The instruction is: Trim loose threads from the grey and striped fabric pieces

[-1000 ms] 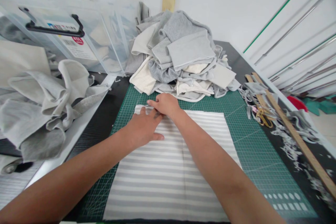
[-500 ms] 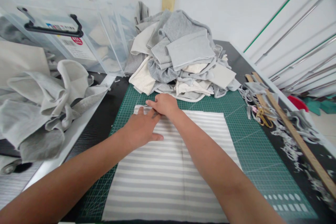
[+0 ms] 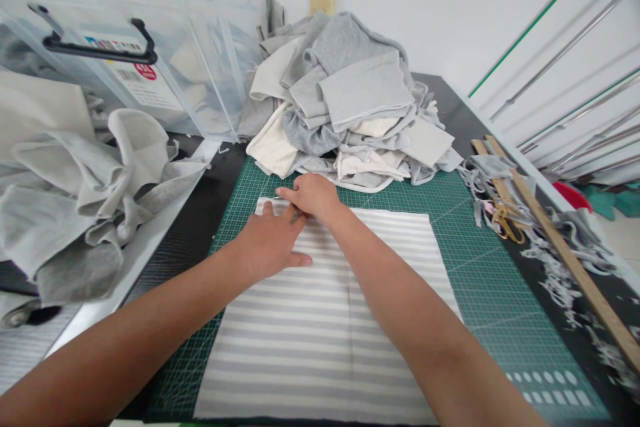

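Observation:
A grey-and-white striped cloth (image 3: 300, 340) lies flat on a green cutting mat (image 3: 495, 280), with a faint crease running down it. My left hand (image 3: 273, 237) rests flat on the cloth near its far left corner, fingers spread and pointing away from me. Just beyond those fingertips, my right hand (image 3: 315, 197) is closed at the cloth's far edge. A small shiny metal tip shows by its thumb; the rest of what it grips is hidden under the hand.
A heap of grey and cream fabric pieces (image 3: 360, 93) sits behind the mat. On the left are more grey cloths (image 3: 75, 180) and a clear plastic bin (image 3: 175, 80). Gold-handled scissors (image 3: 507, 223), a wooden strip (image 3: 575, 260) and fabric scraps (image 3: 555, 280) lie on the right.
The view has shifted slightly. Both hands stay in nearly the same place on the cloth, and the cloth lies as before.

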The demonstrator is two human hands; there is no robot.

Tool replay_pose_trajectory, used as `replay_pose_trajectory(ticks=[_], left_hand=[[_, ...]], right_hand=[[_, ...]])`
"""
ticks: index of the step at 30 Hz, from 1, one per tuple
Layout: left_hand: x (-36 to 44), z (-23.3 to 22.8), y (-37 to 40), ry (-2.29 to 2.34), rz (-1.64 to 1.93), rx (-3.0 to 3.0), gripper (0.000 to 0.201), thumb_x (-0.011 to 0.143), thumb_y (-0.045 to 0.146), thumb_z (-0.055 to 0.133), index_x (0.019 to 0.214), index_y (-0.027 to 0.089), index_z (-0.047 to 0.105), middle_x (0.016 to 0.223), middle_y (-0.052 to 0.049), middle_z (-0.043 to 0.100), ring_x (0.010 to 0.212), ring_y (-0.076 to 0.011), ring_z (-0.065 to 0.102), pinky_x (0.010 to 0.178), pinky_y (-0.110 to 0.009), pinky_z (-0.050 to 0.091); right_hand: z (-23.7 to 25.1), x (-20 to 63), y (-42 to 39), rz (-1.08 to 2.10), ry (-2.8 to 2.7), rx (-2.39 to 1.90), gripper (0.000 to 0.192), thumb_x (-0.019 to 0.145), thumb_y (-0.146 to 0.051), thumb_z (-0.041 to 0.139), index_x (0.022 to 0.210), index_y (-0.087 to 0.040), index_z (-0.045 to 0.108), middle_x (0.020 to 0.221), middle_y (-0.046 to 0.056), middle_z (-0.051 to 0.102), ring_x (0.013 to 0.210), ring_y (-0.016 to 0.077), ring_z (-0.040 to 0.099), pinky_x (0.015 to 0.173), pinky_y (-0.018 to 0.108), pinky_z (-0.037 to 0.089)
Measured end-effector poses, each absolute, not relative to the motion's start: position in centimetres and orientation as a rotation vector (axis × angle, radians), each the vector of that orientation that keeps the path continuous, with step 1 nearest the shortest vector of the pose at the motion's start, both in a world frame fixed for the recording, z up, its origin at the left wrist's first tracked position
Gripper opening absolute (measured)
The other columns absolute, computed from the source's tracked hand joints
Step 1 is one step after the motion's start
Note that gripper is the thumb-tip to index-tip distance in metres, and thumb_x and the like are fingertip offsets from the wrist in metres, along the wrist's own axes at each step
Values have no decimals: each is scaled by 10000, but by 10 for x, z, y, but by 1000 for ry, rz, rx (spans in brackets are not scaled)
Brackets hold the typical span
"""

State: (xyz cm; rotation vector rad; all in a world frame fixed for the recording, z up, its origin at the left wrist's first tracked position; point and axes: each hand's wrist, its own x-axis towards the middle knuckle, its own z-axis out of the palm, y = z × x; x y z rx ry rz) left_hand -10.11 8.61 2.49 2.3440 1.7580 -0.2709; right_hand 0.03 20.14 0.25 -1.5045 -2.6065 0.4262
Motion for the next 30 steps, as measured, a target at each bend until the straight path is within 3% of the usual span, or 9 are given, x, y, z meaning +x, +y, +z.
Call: replay_pose_trajectory(ticks=[16, 22, 30], left_hand=[[-97, 34, 86, 1757, -349, 2329, 759, 780, 624, 601, 1411, 251, 403, 1492, -148, 347, 1251, -508, 381, 886, -563, 446], [-101, 26, 85, 1766, -328, 2379, 763, 791, 650, 557, 1430, 281, 366, 1478, -153, 363, 1254, -501, 376, 844, -561, 463], [-111, 5, 68, 1905, -266, 2456, 801, 833, 747, 353, 1483, 282, 297, 1545, -114, 284, 1371, -495, 200, 986, -597, 303]], right_hand=[[-2, -8, 203, 390, -2619, -1491, 528, 829, -670, 460, 889, -216, 723, 940, 94, 725, 863, 235, 656, 697, 311, 460], [1, -4, 199, 389, -2614, -1463, 591, 841, -708, 393, 839, -214, 716, 918, 92, 726, 859, 233, 656, 690, 306, 456], [3, -5, 200, 442, -2631, -1495, 581, 838, -709, 403, 855, -217, 711, 931, 87, 725, 869, 231, 654, 701, 301, 454]])
